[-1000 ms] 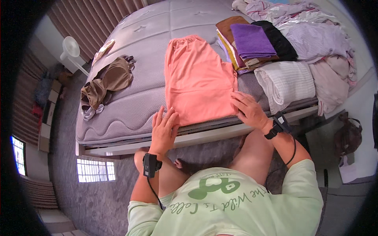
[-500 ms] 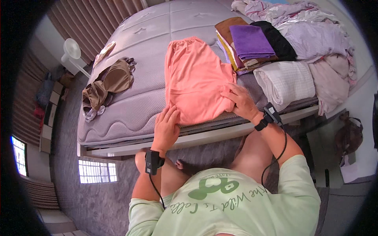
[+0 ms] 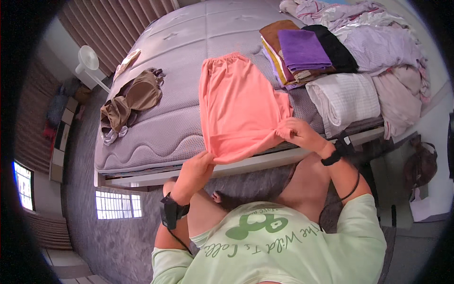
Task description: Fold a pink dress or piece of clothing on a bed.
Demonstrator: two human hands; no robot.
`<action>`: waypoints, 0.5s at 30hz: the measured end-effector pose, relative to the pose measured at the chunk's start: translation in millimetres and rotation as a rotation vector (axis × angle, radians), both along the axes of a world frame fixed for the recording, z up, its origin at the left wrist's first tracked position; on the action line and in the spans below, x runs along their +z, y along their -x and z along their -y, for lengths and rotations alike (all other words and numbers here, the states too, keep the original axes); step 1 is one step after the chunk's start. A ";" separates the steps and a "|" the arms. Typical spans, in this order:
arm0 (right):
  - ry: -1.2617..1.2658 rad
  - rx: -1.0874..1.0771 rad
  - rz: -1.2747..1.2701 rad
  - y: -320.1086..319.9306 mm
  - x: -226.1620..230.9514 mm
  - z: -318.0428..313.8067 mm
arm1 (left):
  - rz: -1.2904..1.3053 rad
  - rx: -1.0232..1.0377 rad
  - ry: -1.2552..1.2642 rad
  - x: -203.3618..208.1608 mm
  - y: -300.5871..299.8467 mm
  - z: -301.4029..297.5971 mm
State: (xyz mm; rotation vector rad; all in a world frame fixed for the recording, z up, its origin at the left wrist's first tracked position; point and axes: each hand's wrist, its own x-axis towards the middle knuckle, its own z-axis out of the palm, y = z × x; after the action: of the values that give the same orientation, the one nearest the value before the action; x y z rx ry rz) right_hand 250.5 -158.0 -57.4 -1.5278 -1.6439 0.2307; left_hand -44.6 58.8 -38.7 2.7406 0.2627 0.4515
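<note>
Salmon-pink shorts with a gathered elastic waistband lie lengthwise at the front of the mattress, waistband at the far end. My left hand pinches their near left corner just off the mattress edge. At the near right corner, my right hand grips a bunched bit of the same cloth. The near edge hangs taut between both hands, slightly over the bed's front. Each wrist wears a black strap with a small device and a cable.
To the right lie a stack of folded cloths topped by a purple towel, a folded white blanket and rumpled bedding. Brown bras lie at the left on the mattress. A white fan stands beyond the bed's left side.
Both hands have drawn the near end of the shorts toward me, past the mattress edge. The waistband has slid nearer. The fingers, earlier lying on the cloth, are now closed on it.
</note>
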 end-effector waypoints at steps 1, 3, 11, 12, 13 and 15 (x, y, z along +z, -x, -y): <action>0.000 0.043 -0.044 -1.4 -2.2 0.6 | -0.057 -0.006 0.064 -1.6 2.4 0.4; 0.003 0.082 -0.090 0.2 -4.3 4.3 | -0.086 0.006 0.170 -2.3 3.4 3.5; 0.262 -0.098 -0.445 -3.9 -19.9 6.1 | 0.150 0.036 0.047 -11.0 -5.9 -3.0; 0.260 -0.110 -0.442 -2.2 -20.3 6.0 | 0.152 0.061 0.013 -17.5 -5.8 -3.0; 0.166 -0.081 -0.498 6.0 -13.9 3.6 | 0.128 0.075 0.042 -21.1 -3.5 -1.6; 0.067 -0.058 -0.549 8.8 -10.6 7.2 | 0.164 0.062 -0.005 -33.0 -4.1 -6.9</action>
State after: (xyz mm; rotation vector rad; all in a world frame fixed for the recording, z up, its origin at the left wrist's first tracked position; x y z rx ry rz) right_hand 241.7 -165.3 -68.0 -1.3980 -1.1639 0.6189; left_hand -40.4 65.6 -71.7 2.6871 0.3047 0.6905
